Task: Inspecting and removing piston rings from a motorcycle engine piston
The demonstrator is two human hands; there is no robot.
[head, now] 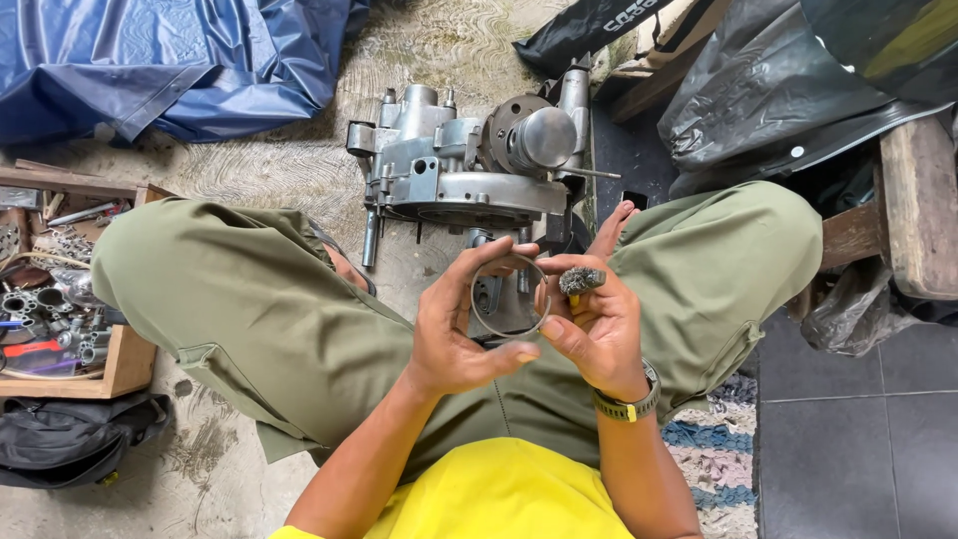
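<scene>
Between the knees of the seated person, the thin grey metal ring [510,295] is held up over the lap. Left hand [461,329] curls its fingers [489,256] around the ring's left and lower rim, thumb underneath. Right hand [596,334] steadies the right rim while clamping a small round wire brush with a yellow stem [580,281]. Judging by this, the ring is mid-cleaning; brushing on would call for turning it. Ahead on the floor sits the grey cast-metal engine casing [469,170].

A black plastic bag [589,25] with white lettering lies crumpled at the top, beside larger black bags [778,95]
</scene>
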